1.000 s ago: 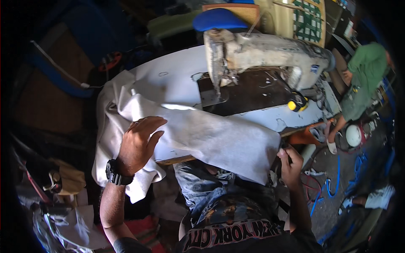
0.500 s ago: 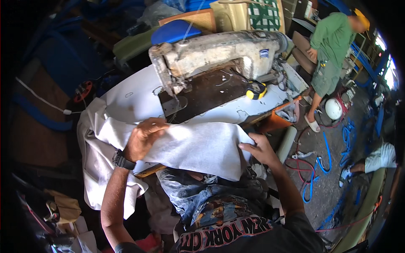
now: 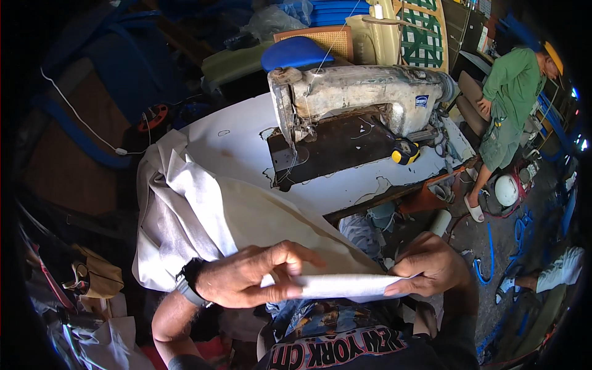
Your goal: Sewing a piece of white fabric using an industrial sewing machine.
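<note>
A large piece of off-white fabric [image 3: 203, 203] drapes from the white sewing table down toward my lap. Its near edge is turned over into a pale strip stretched between my hands, close to my body. My right hand [image 3: 428, 265] pinches the strip's right end between thumb and fingers. At the other end, my left hand [image 3: 253, 274], with a dark watch on the wrist, grips the edge; its thumb lies along the strip and its index finger is lifted and slightly blurred. Beyond the fabric stands a worn, off-white sewing machine [image 3: 357, 92], its needle area apart from the cloth.
A yellow-and-black tape measure [image 3: 405, 151] lies on the white table [image 3: 237, 123] beside the machine. Thread runs up from the machine. At right, a person in green [image 3: 512, 80] bends near a white helmet [image 3: 506, 190]. Blue straps [image 3: 490, 246] lie on the floor.
Both hands have drawn the fabric's edge off the table toward my body. The edge, spread flat before, is now turned over into a narrow strip. My view has shifted left.
</note>
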The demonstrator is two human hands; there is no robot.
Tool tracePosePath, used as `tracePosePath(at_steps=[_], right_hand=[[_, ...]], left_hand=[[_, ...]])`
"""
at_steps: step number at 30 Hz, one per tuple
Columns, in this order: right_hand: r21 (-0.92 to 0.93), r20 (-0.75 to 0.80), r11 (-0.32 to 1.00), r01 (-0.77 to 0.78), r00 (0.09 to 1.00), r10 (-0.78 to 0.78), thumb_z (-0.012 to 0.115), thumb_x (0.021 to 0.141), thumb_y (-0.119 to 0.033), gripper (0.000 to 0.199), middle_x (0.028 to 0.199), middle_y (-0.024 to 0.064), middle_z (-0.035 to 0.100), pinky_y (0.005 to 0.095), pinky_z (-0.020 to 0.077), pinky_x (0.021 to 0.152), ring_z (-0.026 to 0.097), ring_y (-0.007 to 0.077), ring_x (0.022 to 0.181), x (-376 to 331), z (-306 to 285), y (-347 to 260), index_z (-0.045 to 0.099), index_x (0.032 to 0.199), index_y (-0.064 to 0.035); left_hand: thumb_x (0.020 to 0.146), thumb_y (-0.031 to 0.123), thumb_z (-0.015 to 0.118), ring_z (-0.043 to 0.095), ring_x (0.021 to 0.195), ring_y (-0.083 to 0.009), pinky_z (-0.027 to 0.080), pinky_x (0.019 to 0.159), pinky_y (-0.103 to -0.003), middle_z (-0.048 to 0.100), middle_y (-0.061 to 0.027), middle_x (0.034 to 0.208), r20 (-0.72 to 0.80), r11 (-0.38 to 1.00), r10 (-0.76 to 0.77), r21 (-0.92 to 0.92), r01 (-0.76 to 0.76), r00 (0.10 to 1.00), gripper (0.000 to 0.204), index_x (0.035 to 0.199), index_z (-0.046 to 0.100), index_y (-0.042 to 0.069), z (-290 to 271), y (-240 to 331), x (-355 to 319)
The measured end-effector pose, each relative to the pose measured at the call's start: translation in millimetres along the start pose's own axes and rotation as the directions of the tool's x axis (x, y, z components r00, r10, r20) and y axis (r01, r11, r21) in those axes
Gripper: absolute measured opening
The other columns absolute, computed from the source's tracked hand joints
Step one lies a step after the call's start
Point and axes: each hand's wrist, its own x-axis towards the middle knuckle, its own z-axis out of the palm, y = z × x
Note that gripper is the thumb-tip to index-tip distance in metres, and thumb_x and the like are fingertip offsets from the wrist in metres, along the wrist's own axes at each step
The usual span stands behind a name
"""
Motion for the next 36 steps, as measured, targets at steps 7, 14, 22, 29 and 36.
tracePosePath(at_steps=[7, 14, 22, 29, 36], right_hand=[[-0.223, 0.015, 0.968, 0.114, 0.993, -0.113, 0.092, 0.076, -0.035, 0.034, 0.063, 0.0058, 0.065, 0.0366, 0.0511, 0.050, 0.066, 0.0259, 0.053, 19.1, -32.9, -7.6, 0.071, 0.080, -0.0094], [-0.105, 0.456, 0.976, -0.188, 0.864, 0.216, 0.080, 0.088, -0.022, 0.033, 0.067, 0.0144, 0.054, 0.0438, 0.0468, 0.067, 0.059, 0.0246, 0.064, 88.4, -11.7, 62.0, 0.055, 0.082, -0.0017], [-0.738, -0.229, 0.654, 0.165, 0.851, -0.473, 0.074, 0.091, -0.011, 0.032, 0.113, 0.0108, 0.065, 0.0398, 0.0584, 0.080, 0.067, 0.0283, 0.090, 245.3, 50.3, 98.2, 0.065, 0.120, -0.0026], [-0.101, -0.488, 0.987, -0.127, 0.871, 0.063, 0.074, 0.093, -0.009, 0.007, 0.083, 0.0121, 0.073, 0.0375, 0.0580, 0.065, 0.072, 0.0275, 0.072, 104.8, 87.7, 127.0, 0.072, 0.093, -0.0029], [-0.378, -0.617, 0.914, -0.146, 0.776, -0.132, 0.076, 0.088, -0.032, 0.035, 0.114, 0.0136, 0.065, 0.0480, 0.0518, 0.090, 0.063, 0.0353, 0.106, 45.4, 127.1, 164.6, 0.068, 0.110, -0.0064]], left_hand=[[0.090, 0.035, 0.081, 0.068, 0.089, -0.0300, 0.053, 0.078, -0.043, 0.070, -0.0136, 0.091, 0.178, 0.469, -0.034, 0.872, -0.142, 0.984, 0.035, 0.096, 0.073, 0.002, -54.5, -37.0, -68.8], [0.081, 0.044, 0.088, 0.062, 0.073, -0.0117, 0.052, 0.066, -0.035, 0.069, -0.0084, 0.077, -0.759, 0.631, -0.253, 0.341, 0.697, 0.600, 0.051, 0.096, 0.071, -0.002, -143.8, 12.4, -208.9], [0.087, 0.015, 0.076, 0.052, 0.133, -0.0364, 0.040, 0.111, -0.050, 0.060, -0.0158, 0.137, -0.747, -0.261, 0.444, 0.420, 0.869, 0.494, 0.060, 0.143, 0.055, 0.011, -249.6, -51.7, -189.0], [0.101, 0.025, 0.066, 0.050, 0.139, -0.0413, 0.040, 0.117, -0.051, 0.057, -0.0195, 0.147, -0.523, 0.357, 0.163, 0.821, 0.444, 0.836, 0.051, 0.147, 0.054, 0.009, -128.8, -114.6, -6.0], [0.108, 0.035, 0.053, 0.053, 0.136, -0.0409, 0.041, 0.117, -0.052, 0.048, -0.0196, 0.157, -0.315, 0.049, 0.178, 0.949, 0.311, 0.932, 0.054, 0.155, 0.047, 0.009, -177.1, -198.5, -71.3]])
